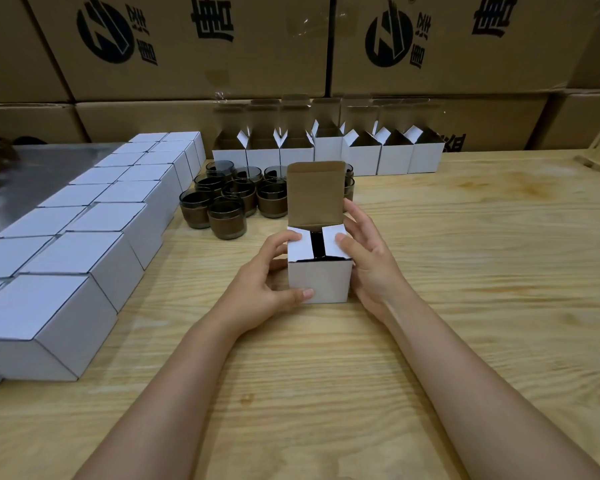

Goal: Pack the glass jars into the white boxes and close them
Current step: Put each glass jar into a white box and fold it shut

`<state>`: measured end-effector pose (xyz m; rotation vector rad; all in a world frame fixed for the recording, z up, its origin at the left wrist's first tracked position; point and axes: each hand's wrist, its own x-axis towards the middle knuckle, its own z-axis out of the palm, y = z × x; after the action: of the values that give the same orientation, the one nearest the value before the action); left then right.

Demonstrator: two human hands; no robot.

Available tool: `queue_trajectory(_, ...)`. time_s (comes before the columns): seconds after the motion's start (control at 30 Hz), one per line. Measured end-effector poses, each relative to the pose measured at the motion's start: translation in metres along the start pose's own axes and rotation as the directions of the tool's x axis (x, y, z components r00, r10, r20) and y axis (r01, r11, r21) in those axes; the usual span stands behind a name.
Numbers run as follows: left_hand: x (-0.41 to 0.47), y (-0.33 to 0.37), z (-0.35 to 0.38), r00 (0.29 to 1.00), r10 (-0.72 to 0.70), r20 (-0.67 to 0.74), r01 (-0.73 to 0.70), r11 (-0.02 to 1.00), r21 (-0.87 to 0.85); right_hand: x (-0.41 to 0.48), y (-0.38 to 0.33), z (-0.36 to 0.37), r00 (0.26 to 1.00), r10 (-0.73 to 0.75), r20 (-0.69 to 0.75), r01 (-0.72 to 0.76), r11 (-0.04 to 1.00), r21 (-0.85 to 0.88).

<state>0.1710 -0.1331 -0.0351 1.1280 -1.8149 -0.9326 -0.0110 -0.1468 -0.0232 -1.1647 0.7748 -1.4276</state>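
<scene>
Centre frame: white box (319, 282) gripped on both sides by left hand (267, 271) and right hand (368, 258), side flaps (298, 242) pinned flat, lid flap (316, 192) upright on far edge, nearer right hand, probably folds toward lower frame next.

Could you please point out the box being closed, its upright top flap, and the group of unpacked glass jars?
box being closed (319, 284), head view, on its white front wall.
upright top flap (315, 194), head view, middle of its brown inner face.
glass jars (229, 227), head view, brown band of the nearest jar.
</scene>
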Motion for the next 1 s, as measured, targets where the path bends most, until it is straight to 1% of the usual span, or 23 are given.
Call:
queue_trajectory(0.1, 0.0001, 0.0004, -0.0002, 1.0, -0.018, -0.006, 0.018, 1.0, 0.022, -0.0005, -0.0002, -0.0029, 1.0, -0.016, 0.006, 0.016, 0.999, 0.042)
queue_trajectory(0.17, 0.0001, 0.0001, -0.0003, 1.0, -0.022, -0.005, 0.022, 0.999, 0.032, -0.0017, -0.0016, -0.0037, 0.999, -0.033, 0.037, 0.031, 0.997, 0.067)
queue_trajectory(0.37, 0.0003, -0.0012, -0.0002, 1.0, -0.015, 0.004, 0.015, 1.0, 0.019, -0.0074, 0.001, -0.0043, 0.994, -0.062, 0.087, 0.064, 0.998, -0.021)
queue_trajectory(0.53, 0.0005, -0.005, -0.0001, 0.999, -0.026, -0.041, 0.027, 0.999, 0.023, -0.0086, 0.0046, -0.0039, 0.994, -0.087, 0.069, 0.09, 0.995, -0.04)
queue_trajectory(0.77, 0.0011, -0.0066, -0.0003, 1.0, -0.002, -0.029, 0.004, 0.999, 0.042, -0.0087, 0.0043, -0.0038, 0.993, -0.106, 0.047, 0.11, 0.99, -0.091)
queue_trajectory(1.0, 0.0015, -0.0061, 0.0003, 0.999, 0.02, -0.034, -0.02, 1.0, 0.02, -0.0081, 0.0043, -0.0076, 0.985, -0.118, 0.125, 0.137, 0.978, -0.159)
